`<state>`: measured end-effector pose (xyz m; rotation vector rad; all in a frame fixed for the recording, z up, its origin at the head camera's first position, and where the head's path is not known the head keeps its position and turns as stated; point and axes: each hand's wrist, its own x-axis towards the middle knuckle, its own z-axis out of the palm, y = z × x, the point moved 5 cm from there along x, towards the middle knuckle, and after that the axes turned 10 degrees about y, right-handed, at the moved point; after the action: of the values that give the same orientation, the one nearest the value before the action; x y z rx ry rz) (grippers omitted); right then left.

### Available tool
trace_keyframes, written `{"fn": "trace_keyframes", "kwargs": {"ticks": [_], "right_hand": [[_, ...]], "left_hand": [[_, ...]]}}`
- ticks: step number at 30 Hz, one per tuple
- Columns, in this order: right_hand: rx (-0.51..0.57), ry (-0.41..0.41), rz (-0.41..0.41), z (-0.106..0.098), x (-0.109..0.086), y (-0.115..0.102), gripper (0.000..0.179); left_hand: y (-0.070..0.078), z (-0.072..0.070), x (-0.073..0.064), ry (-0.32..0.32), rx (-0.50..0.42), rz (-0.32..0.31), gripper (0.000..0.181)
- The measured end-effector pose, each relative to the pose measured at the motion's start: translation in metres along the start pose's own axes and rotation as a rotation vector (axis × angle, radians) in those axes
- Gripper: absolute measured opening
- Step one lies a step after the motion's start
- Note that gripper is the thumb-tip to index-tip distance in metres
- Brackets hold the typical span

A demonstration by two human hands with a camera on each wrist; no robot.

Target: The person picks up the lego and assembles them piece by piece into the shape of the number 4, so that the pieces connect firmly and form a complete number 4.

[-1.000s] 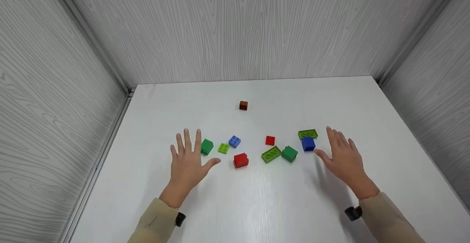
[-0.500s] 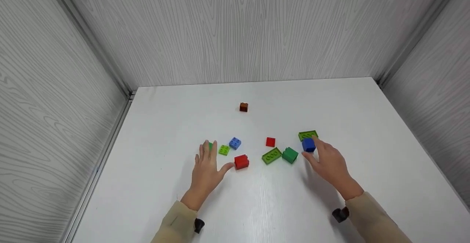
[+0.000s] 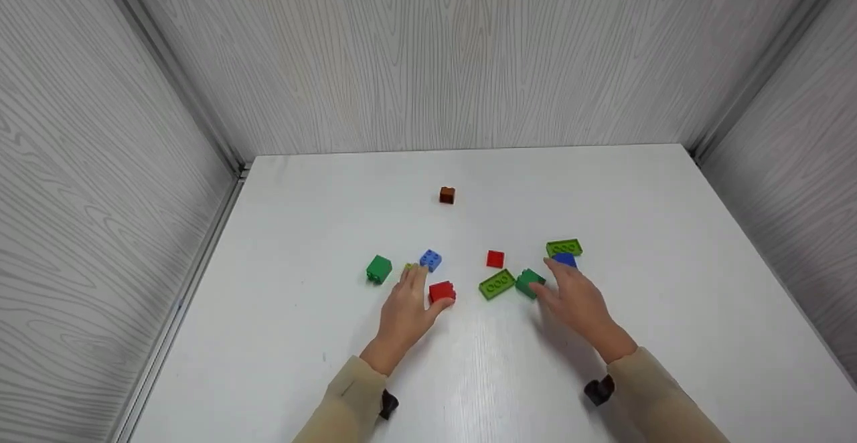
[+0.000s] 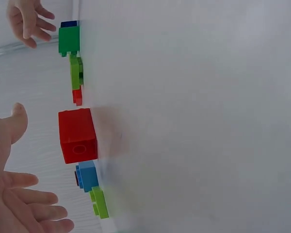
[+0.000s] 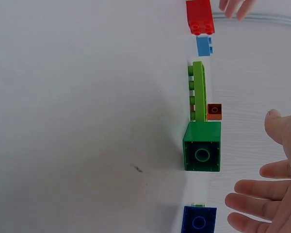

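My left hand point(image 3: 404, 312) hovers just left of a red building brick point(image 3: 440, 291), its thumb near the brick's front edge. The left wrist view shows that hand's thumb and fingers point(image 4: 36, 195) spread above the brick. A lime brick point(image 3: 410, 268) is partly hidden behind the fingertips. My right hand point(image 3: 578, 304) hangs over the right-hand green brick point(image 3: 529, 284), fingers apart with nothing between them. Its index finger overlaps a dark blue brick point(image 3: 566, 259) in the head view. In the right wrist view the green brick point(image 5: 202, 146) shows its hollow underside.
A light blue brick point(image 3: 430, 260), a flat red brick point(image 3: 495, 259) and a long lime brick point(image 3: 497, 284) lie mid-table. Another long lime one point(image 3: 564, 247) is behind the dark blue brick. A green brick point(image 3: 379, 270) sits left, a brown one point(image 3: 447, 195) farther back. Walls enclose the white table point(image 3: 301, 215).
Both hands have moved inward: the left rightward from the left green brick to the red brick, the right leftward past the dark blue brick to the other green brick. The bricks stayed put.
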<state>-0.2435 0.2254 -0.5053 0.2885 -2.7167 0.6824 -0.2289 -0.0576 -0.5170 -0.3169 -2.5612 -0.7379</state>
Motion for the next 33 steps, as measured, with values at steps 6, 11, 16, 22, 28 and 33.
{"fn": "trace_keyframes", "kwargs": {"ticks": [6, 11, 16, 22, 28, 33], "right_hand": [[0.017, -0.087, 0.063, 0.013, 0.002, -0.003, 0.064], [0.039, -0.112, 0.079, 0.022, 0.005, -0.005, 0.065], [0.035, -0.108, 0.093, 0.03, 0.006, -0.005, 0.065], [0.034, -0.13, 0.161, 0.037, 0.008, -0.003, 0.061], [0.051, -0.152, 0.185, 0.044, 0.009, 0.002, 0.052], [0.049, -0.157, 0.196, 0.045, 0.01, 0.002, 0.046]], "left_hand": [[0.003, 0.011, 0.0, -0.032, -0.021, -0.031, 0.073], [0.006, 0.019, 0.002, -0.052, -0.031, -0.054, 0.069], [0.009, 0.025, 0.004, -0.083, -0.016, -0.071, 0.064], [0.01, 0.032, 0.004, -0.134, 0.004, -0.12, 0.058], [0.01, 0.038, 0.005, -0.182, 0.031, -0.177, 0.054], [0.01, 0.042, 0.007, -0.222, 0.04, -0.228, 0.052]]}}
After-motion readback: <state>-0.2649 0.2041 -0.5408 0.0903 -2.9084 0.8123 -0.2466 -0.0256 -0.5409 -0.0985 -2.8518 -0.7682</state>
